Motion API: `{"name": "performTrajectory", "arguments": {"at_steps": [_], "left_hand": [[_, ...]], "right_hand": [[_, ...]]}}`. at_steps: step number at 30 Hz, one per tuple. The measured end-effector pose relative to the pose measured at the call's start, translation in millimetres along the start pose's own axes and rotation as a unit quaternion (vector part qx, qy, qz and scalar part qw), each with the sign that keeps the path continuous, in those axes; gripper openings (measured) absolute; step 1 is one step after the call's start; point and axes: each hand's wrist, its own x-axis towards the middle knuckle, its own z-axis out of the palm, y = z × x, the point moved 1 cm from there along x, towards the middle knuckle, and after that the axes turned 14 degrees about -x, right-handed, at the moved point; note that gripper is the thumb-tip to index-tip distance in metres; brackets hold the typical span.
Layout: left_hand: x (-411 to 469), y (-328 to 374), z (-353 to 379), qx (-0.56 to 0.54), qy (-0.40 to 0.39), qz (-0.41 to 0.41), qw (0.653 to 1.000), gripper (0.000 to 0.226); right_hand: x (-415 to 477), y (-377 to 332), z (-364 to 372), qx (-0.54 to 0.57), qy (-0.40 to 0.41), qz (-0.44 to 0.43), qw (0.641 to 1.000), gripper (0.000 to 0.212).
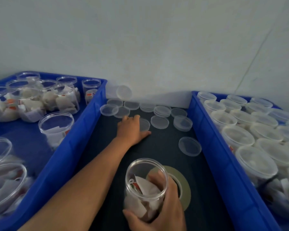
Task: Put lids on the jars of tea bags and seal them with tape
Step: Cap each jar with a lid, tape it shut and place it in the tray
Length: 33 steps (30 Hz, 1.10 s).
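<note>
Left hand [132,129] is out ahead, thumb splayed, fingers laid flat on a clear lid [145,125] on the dark mat [157,155]; touching, not gripping; right hand [163,209] is wrapped tight round the open jar [146,185] of tea bags, close to me, mouth up; tape roll [183,184] lies flat just beside it; lid sits well forward of the jar, so I reckon it comes straight back.

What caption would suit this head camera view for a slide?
Right hand grips an open jar of tea bags while the left hand rests on a clear lid.
</note>
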Motion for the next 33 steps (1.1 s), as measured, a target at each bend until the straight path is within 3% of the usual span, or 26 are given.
{"name": "performTrajectory", "arguments": {"at_steps": [3,6,8,11,13,15,18,22,26,28,30,32,33], "left_hand": [[-22.0,-2.4,-10.4,-0.003,-0.026,0.005,1.000,0.086],[-47.3,-4.1,-26.6,0.029,-0.039,0.057,0.997,0.055],[-66.6,-5.3,-36.7,-0.019,-0.016,0.076,0.997,0.035],[-97.6,-11.2,-53.8,-0.182,0.088,-0.015,0.979,0.026],[-117.5,-20.1,-62.6,-0.342,0.116,-0.126,0.924,0.023],[-138.7,-28.5,-70.2,-0.409,0.097,-0.197,0.886,0.039],[-168.3,-35.6,-73.9,-0.232,0.026,-0.174,0.957,0.049],[-197.5,-30.4,-71.1,-0.058,-0.117,-0.185,0.974,0.101],[-209.0,-24.7,-65.9,0.055,-0.061,-0.073,0.994,0.093],[-212.5,-23.0,-59.7,0.074,-0.091,-0.028,0.993,0.083],[-217.1,-21.6,-55.0,0.101,-0.131,-0.024,0.986,0.085],[-215.5,-21.9,-58.6,0.088,-0.102,-0.032,0.990,0.083],[-212.8,-19.7,-65.7,0.032,-0.071,-0.040,0.996,0.078]], "right_hand": [[-2.4,-3.2,0.3,0.007,-0.015,-0.038,0.999,0.105],[1.8,-9.0,-11.4,0.042,-0.027,-0.078,0.996,0.097],[4.1,-11.9,-18.5,0.042,-0.046,-0.083,0.995,0.098],[2.5,-12.5,-22.1,0.037,-0.058,-0.071,0.995,0.100],[-0.5,-12.7,-23.0,0.034,-0.056,-0.070,0.995,0.097],[-2.5,-13.2,-23.9,0.037,-0.058,-0.066,0.995,0.095],[-4.5,-15.5,-25.0,0.028,-0.057,-0.066,0.996,0.090],[-6.5,-15.5,-25.6,0.024,-0.054,-0.070,0.996,0.086],[-6.8,-13.7,-25.2,0.012,-0.051,-0.076,0.996,0.090],[-6.2,-13.1,-24.5,0.013,-0.046,-0.076,0.996,0.089],[-6.1,-13.2,-24.0,0.014,-0.043,-0.077,0.996,0.088],[-6.6,-12.0,-23.9,0.016,-0.037,-0.084,0.996,0.084],[-6.7,-11.3,-23.9,0.018,-0.035,-0.086,0.996,0.082]]}}
